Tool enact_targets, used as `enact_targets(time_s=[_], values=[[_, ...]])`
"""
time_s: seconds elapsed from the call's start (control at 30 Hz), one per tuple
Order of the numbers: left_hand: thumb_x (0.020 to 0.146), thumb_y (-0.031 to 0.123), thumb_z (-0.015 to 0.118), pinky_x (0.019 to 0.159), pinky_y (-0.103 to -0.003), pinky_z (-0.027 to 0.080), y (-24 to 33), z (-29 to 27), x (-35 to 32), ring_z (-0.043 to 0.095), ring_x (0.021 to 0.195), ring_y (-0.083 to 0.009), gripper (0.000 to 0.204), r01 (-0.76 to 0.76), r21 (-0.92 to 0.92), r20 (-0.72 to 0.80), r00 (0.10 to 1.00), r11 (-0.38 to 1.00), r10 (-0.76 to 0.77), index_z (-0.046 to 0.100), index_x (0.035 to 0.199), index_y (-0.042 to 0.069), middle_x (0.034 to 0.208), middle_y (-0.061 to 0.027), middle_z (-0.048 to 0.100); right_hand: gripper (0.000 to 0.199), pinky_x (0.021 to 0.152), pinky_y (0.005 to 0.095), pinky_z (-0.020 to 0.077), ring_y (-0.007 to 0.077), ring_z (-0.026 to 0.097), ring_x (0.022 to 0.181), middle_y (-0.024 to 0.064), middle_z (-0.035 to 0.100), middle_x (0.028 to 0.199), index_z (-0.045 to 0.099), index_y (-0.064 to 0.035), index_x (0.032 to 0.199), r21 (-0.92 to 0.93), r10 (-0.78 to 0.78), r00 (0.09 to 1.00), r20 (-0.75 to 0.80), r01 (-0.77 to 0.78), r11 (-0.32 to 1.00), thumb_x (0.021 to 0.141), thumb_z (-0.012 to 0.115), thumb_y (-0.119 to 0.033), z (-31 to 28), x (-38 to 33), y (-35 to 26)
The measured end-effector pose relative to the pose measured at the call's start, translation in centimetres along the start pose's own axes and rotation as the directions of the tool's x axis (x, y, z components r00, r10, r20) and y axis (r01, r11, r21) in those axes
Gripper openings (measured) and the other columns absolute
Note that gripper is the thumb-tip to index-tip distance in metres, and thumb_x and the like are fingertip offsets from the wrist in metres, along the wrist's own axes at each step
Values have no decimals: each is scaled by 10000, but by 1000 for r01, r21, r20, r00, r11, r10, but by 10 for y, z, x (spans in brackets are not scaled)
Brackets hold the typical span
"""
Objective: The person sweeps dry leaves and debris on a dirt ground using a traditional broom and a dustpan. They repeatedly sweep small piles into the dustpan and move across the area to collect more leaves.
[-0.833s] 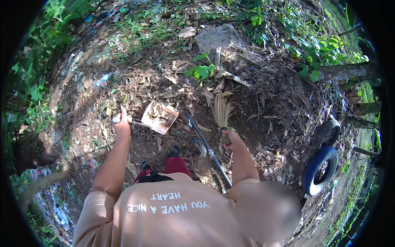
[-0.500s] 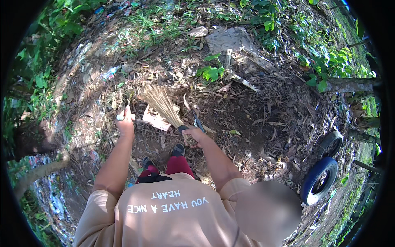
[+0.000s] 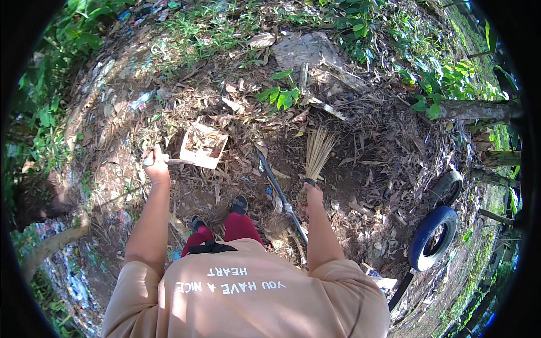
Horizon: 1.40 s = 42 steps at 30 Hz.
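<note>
My left hand (image 3: pixel 158 163) is closed round the pale handle of a pinkish dustpan (image 3: pixel 212 161). Dry leaves (image 3: pixel 204 141) lie in the pan, which is out to the right of that hand. My right hand (image 3: pixel 314 195) grips the dark bound end of a stick broom (image 3: pixel 319 153), its straw-coloured bristles fanned away from me over the leaf-strewn soil. Between the two tools a long dark pole (image 3: pixel 277 186) rests on the ground, and its near end passes by my right forearm.
Two old tyres, one blue-black (image 3: pixel 433 239) and one grey (image 3: pixel 445 188), lie at the right. A flat grey slab (image 3: pixel 310 52) and a light wood strip (image 3: pixel 328 109) are ahead. A plastic bottle (image 3: pixel 141 101) is at the left. A branch (image 3: pixel 56 245) sticks in at the lower left.
The broom has swung from beside the dustpan over to the right. The dustpan has shifted slightly left and away from me, and its leaf-filled inside now shows.
</note>
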<state>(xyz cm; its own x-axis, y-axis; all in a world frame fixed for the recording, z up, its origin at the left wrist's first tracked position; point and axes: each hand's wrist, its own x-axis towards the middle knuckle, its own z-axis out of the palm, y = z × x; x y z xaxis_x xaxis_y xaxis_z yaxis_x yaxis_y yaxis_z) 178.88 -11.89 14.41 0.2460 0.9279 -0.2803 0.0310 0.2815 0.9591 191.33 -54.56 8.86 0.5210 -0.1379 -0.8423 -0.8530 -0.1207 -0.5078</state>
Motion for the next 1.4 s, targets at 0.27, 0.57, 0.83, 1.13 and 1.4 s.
enact_targets(time_s=[0.27, 0.57, 0.83, 1.13, 1.4], values=[[862, 145, 554, 478, -237, 338, -14, 10, -1, 406, 489, -79, 245, -10, 53, -33, 999, 999, 12, 510, 652, 26, 573, 0, 456, 244, 378, 347, 405, 178, 538, 495, 57, 512, 657, 509, -104, 1008, -168, 48, 924, 379, 18, 986, 803, 551, -231, 61, 0, -33], [858, 210, 557, 448, -232, 312, -24, 18, 8, 419, 473, -73, 262, 34, 133, -8, 999, 990, -33, 509, 651, 58, 535, 5, 468, 383, 480, 332, 447, 176, 568, 580, 63, 585, 783, 463, -73, 1167, -166, 1, 949, 315, 54, 985, 811, 557, -177, 32, -23, -34], [857, 210, 561, 467, -245, 334, -22, 23, 5, 419, 473, -80, 329, 3, 138, -14, 1000, 990, -1, 485, 586, 39, 535, 6, 455, 438, 341, 312, 382, 177, 547, 515, 45, 513, 669, 416, -162, 1234, -331, 194, 784, 590, 15, 944, 822, 541, -242, 117, -25, -27], [852, 182, 575, 463, -234, 320, -13, -10, 25, 406, 473, -78, 314, 46, 26, 0, 999, 999, -46, 449, 589, 65, 559, 18, 430, 184, 402, 339, 414, 226, 566, 581, 74, 523, 651, 478, -94, 877, 154, 230, 936, 266, -277, 948, 843, 503, -273, 124, -86, 49], [875, 234, 533, 375, -204, 263, -20, -59, 46, 399, 443, -56, 223, 52, 91, 49, 997, 995, -57, 538, 728, 66, 544, 13, 474, 154, 381, 303, 387, 205, 540, 519, 81, 527, 681, 427, -150, 957, -64, 172, 830, 531, -163, 985, 860, 465, -263, 180, -102, 31]])
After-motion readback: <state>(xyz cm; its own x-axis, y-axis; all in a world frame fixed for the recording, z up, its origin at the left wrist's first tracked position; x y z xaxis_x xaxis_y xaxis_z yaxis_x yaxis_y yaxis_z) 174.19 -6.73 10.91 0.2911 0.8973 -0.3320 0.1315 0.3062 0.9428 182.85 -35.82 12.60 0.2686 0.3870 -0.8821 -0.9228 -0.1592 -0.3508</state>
